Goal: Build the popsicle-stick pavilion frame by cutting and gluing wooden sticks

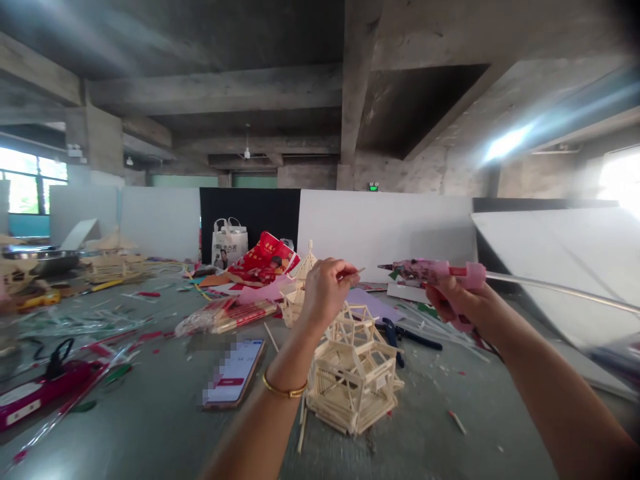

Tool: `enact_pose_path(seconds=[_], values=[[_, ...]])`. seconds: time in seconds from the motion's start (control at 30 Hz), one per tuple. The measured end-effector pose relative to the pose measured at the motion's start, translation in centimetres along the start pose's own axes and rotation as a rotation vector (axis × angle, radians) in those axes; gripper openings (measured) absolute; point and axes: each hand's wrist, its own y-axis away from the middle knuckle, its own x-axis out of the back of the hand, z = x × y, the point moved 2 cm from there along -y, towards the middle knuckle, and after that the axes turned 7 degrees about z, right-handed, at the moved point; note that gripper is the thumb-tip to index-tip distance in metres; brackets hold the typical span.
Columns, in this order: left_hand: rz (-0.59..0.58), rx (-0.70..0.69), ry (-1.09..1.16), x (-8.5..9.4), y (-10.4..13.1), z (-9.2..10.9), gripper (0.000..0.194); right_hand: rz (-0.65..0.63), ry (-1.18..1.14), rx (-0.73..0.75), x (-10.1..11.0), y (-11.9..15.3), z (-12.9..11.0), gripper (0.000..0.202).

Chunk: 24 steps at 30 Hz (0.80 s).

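Observation:
My left hand (331, 287) pinches a small piece of wooden stick (361, 271) between thumb and fingertips, above the stick models. On the right, my right hand (453, 297) is wrapped round a pink glue gun (430, 270), its nozzle pointing left toward the stick piece, a short gap apart. A clear glue stick (560, 289) runs out of the gun's back. Below my hands a many-sided model of wooden sticks (353, 387) stands on the grey table (430, 420). Behind my left hand rises another model with a pointed roof (304, 263), partly hidden.
A phone (235, 373) lies left of the model, and dark-handled pliers (415, 335) lie right. Packaged sticks (240, 315), a red bag (265, 257) and plastic scraps cover the back. At far left are a magenta power strip (47, 390) and a metal bowl (47, 261).

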Motion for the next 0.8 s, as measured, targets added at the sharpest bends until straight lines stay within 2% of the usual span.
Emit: enact_pose_path(seconds=[0.2,0.37,0.43,0.6,0.8], values=[[-0.045,-0.047,0.056,-0.3,0.2,-0.2,0.009,-0.028,0.044,0.023,-0.2,0.3,-0.5,0.059],[-0.055,-0.031,0.075,-0.3,0.2,0.0,0.008,0.015,0.068,0.001,-0.3,0.2,-0.3,0.058],[-0.079,0.048,0.131,-0.6,0.2,-0.2,0.011,0.008,0.086,-0.002,-0.3,0.0,-0.2,0.059],[-0.193,0.357,0.443,-1.8,0.5,-1.0,0.026,0.013,0.089,0.000,-0.3,0.0,-0.4,0.058],[-0.201,0.424,0.570,-2.3,0.7,-1.0,0.030,0.004,0.066,0.012,-0.3,0.3,-0.8,0.056]])
